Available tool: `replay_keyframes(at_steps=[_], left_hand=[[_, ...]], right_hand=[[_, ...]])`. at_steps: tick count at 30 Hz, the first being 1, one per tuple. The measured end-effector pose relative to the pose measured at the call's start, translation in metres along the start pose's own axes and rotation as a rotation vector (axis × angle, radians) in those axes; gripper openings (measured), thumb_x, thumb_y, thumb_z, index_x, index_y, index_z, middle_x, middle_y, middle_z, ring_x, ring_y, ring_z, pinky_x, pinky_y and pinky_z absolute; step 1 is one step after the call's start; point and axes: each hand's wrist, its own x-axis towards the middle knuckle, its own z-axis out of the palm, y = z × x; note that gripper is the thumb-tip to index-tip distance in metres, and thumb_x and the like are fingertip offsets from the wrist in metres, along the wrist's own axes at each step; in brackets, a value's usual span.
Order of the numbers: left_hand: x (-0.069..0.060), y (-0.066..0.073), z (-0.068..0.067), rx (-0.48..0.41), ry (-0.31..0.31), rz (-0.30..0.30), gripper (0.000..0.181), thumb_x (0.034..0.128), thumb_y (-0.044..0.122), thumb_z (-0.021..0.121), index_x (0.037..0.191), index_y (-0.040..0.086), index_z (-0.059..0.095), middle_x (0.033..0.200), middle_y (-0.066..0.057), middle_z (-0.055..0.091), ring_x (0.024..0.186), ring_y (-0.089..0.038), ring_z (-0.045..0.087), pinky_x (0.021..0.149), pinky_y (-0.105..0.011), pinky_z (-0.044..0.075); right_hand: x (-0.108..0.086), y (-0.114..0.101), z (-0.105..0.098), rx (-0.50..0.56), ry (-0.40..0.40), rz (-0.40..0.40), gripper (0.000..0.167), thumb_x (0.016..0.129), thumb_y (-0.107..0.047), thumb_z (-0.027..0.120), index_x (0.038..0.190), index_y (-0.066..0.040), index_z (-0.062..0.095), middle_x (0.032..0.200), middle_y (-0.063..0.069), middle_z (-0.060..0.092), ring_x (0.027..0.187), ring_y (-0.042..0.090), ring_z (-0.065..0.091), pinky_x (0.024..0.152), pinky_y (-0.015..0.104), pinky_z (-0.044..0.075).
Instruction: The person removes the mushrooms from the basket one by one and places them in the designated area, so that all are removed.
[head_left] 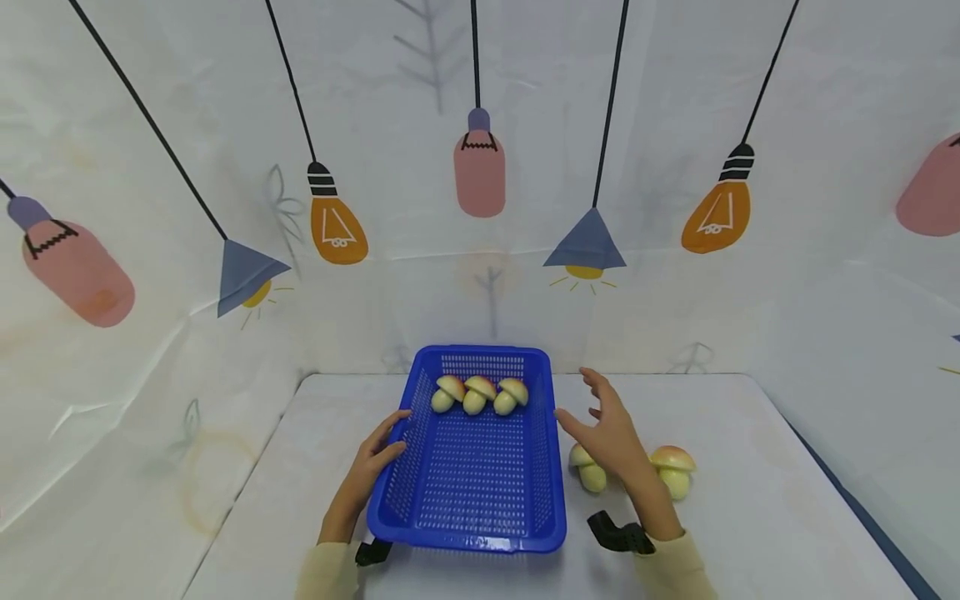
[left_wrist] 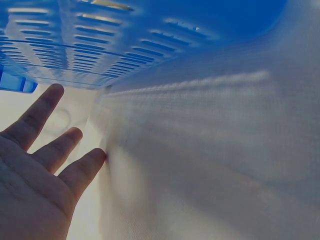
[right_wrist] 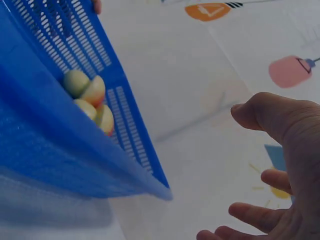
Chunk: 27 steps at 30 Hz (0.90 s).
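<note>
A blue plastic basket with slotted walls appears raised and tilted in the head view. Three mushrooms with yellow-red caps sit in a row at its far end. My left hand holds the left rim; in the left wrist view, several fingers stretch out below the basket's slotted side. Beside the right rim is my right hand, its fingers spread and nothing held. The right wrist view shows it apart from the basket. Below it on the table lies one mushroom, partly covered by the hand.
Another mushroom stands on the white table, right of my right forearm. White sheeting printed with hanging lamps rises behind the table and along its sides. Black wrist straps show at both sleeves.
</note>
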Motion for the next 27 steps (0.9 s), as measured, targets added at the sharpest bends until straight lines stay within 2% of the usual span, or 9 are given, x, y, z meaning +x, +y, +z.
replay_keyframes(at_steps=[3, 7, 16, 22, 27], left_hand=[[0.001, 0.0, 0.0, -0.008, -0.005, 0.002, 0.054, 0.1051, 0.015, 0.052, 0.157, 0.009, 0.038, 0.156, -0.032, 0.039, 0.12, -0.041, 0.059, 0.086, -0.036, 0.057], [0.001, 0.0, -0.001, -0.014, -0.013, 0.002, 0.054, 0.1054, 0.015, 0.051, 0.157, 0.008, 0.037, 0.156, -0.032, 0.039, 0.12, -0.045, 0.059, 0.086, -0.037, 0.058], [0.001, -0.001, -0.002, -0.02, -0.019, 0.014, 0.055, 0.1053, 0.014, 0.051, 0.157, 0.006, 0.036, 0.153, -0.035, 0.04, 0.117, -0.041, 0.06, 0.085, -0.036, 0.058], [0.0, 0.001, -0.002, -0.022, -0.009, 0.013, 0.054, 0.1051, 0.014, 0.052, 0.156, 0.007, 0.038, 0.152, -0.034, 0.043, 0.116, -0.036, 0.061, 0.085, -0.034, 0.057], [0.0, 0.0, -0.002, -0.038, -0.029, 0.015, 0.055, 0.1057, 0.013, 0.051, 0.157, 0.006, 0.036, 0.153, -0.036, 0.041, 0.116, -0.037, 0.062, 0.085, -0.036, 0.058]], right_hand=[[0.009, -0.008, 0.016, 0.015, -0.055, -0.023, 0.082, 0.093, -0.032, 0.076, 0.158, -0.008, 0.032, 0.161, 0.023, 0.036, 0.146, 0.049, 0.035, 0.109, 0.061, 0.043], [0.02, -0.015, 0.034, 0.041, -0.137, -0.009, 0.083, 0.093, -0.034, 0.075, 0.159, -0.01, 0.03, 0.161, 0.024, 0.036, 0.147, 0.045, 0.037, 0.11, 0.059, 0.043], [0.039, -0.017, 0.063, 0.081, -0.246, 0.041, 0.087, 0.093, -0.034, 0.075, 0.161, -0.008, 0.027, 0.158, 0.029, 0.038, 0.144, 0.049, 0.041, 0.112, 0.062, 0.039], [0.057, -0.017, 0.078, 0.002, -0.296, 0.068, 0.092, 0.088, -0.042, 0.077, 0.16, -0.007, 0.031, 0.158, 0.026, 0.04, 0.143, 0.047, 0.042, 0.111, 0.065, 0.038], [0.068, -0.016, 0.088, -0.042, -0.297, 0.069, 0.088, 0.085, -0.038, 0.08, 0.156, -0.005, 0.04, 0.157, 0.024, 0.044, 0.142, 0.048, 0.043, 0.11, 0.064, 0.04]])
